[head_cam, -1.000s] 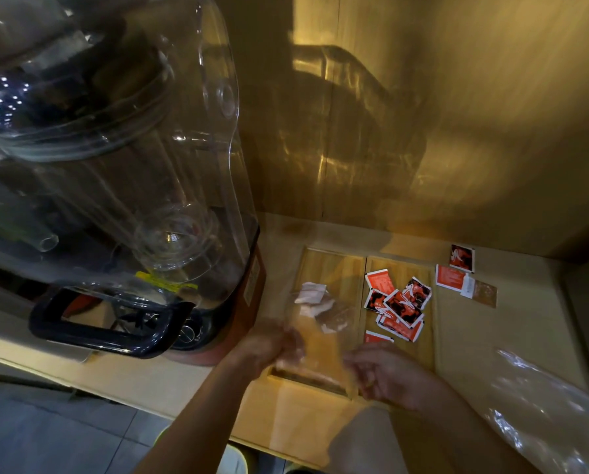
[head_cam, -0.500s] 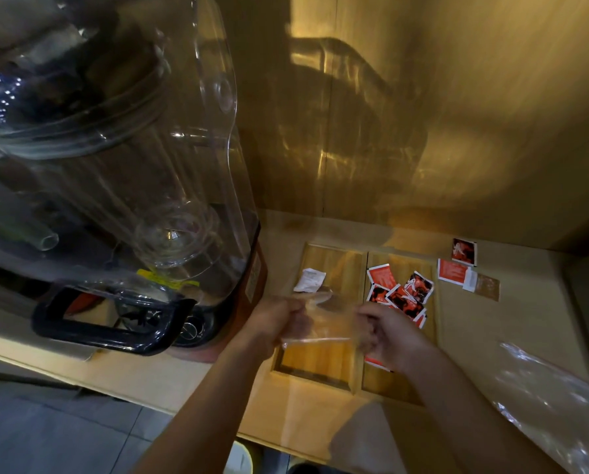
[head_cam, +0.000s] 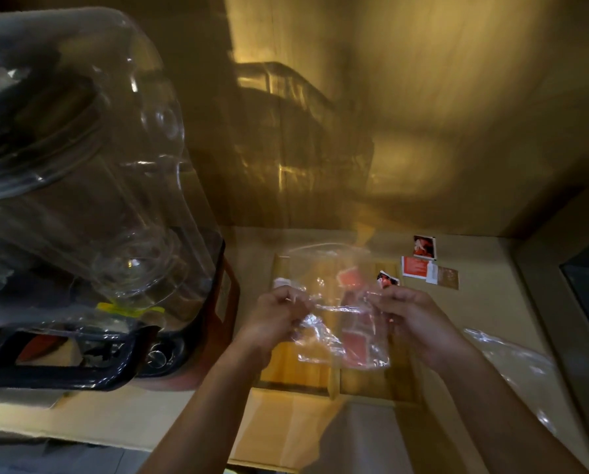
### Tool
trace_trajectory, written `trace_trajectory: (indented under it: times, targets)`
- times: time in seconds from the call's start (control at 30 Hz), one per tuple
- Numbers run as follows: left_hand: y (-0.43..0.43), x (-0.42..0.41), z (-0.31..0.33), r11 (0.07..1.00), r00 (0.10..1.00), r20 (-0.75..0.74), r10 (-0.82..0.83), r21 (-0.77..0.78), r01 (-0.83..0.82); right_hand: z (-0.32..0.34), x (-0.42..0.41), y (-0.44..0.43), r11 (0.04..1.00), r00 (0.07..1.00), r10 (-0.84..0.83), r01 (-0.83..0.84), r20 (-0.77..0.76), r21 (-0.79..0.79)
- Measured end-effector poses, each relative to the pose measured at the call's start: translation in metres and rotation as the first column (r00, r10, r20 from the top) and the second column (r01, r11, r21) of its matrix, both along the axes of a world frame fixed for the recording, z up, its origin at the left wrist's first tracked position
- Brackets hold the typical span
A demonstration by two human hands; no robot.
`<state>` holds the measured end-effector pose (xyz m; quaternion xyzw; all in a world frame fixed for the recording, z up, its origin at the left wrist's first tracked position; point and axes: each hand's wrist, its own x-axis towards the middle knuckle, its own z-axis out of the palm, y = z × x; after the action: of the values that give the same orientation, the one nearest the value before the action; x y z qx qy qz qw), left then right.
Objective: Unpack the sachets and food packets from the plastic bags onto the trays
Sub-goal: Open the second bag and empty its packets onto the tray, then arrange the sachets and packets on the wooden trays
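Both hands hold a clear plastic bag (head_cam: 334, 268) stretched between them above a two-compartment wooden tray (head_cam: 296, 371). My left hand (head_cam: 279, 316) pinches the bag's left part, my right hand (head_cam: 409, 319) its right part. Red and black sachets (head_cam: 349, 277) lie in the right compartment, blurred behind the bag. A white sachet (head_cam: 281, 281) shows at the left compartment's far end. I cannot tell whether anything is inside the bag.
A large clear blender jar (head_cam: 81, 186) on a red base fills the left side. Loose red sachets (head_cam: 419, 260) and a brown packet (head_cam: 447, 278) lie on the counter behind the tray. Another crumpled clear bag (head_cam: 515, 367) lies right. A wooden wall stands behind.
The bag has been lifted and spread higher between the hands, and now covers most of the sachets. The camera has moved closer to the tray.
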<state>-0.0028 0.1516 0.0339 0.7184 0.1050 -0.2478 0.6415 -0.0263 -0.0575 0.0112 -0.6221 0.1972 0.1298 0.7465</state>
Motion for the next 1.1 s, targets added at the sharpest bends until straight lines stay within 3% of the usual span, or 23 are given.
trace_trajectory:
  times: [0.27, 0.47, 0.57, 0.67, 0.77, 0.87, 1.0, 1.1]
  targets:
    - [-0.096, -0.009, -0.020, 0.977, 0.977, 0.026, -0.210, -0.036, 0.210, -0.005, -0.053, -0.071, 0.907, 0.918, -0.390, 0.396, 0.070, -0.145]
    - [-0.175, -0.022, -0.032, 0.930, 0.925, 0.151, -0.350, -0.065, 0.362, -0.007, -0.096, -0.122, 0.710, 0.767, -0.613, 0.639, 0.189, -0.295]
    - [-0.200, -0.028, -0.050, 0.927, 0.895, 0.244, -0.374, 0.066, 0.369, -0.019, -0.113, -0.136, 0.673, 0.797, -0.574, 0.591, 0.191, -0.444]
    - [-0.220, -0.037, -0.082, 0.860, 0.802, 0.317, -0.506, 0.255, 0.442, -0.045, -0.125, -0.150, 0.645, 0.840, -0.537, 0.470, 0.080, -0.602]
    - [-0.233, -0.048, -0.106, 0.714, 0.718, 0.205, -0.665, 0.457, 0.531, -0.068, -0.136, -0.161, 0.662, 0.890, -0.446, 0.261, -0.090, -0.703]
    - [-0.237, -0.067, -0.113, 0.656, 0.710, 0.120, -0.694, 0.512, 0.554, -0.084, -0.144, -0.164, 0.668, 0.909, -0.324, 0.024, -0.261, -0.743]
    - [-0.237, -0.081, -0.125, 0.560, 0.681, 0.019, -0.732, 0.586, 0.585, -0.094, -0.149, -0.162, 0.536, 0.921, -0.226, -0.154, -0.318, -0.830]
    - [-0.241, -0.084, -0.126, 0.552, 0.703, -0.017, -0.711, 0.604, 0.574, -0.096, -0.153, -0.165, 0.413, 0.932, -0.124, -0.264, -0.341, -0.872]
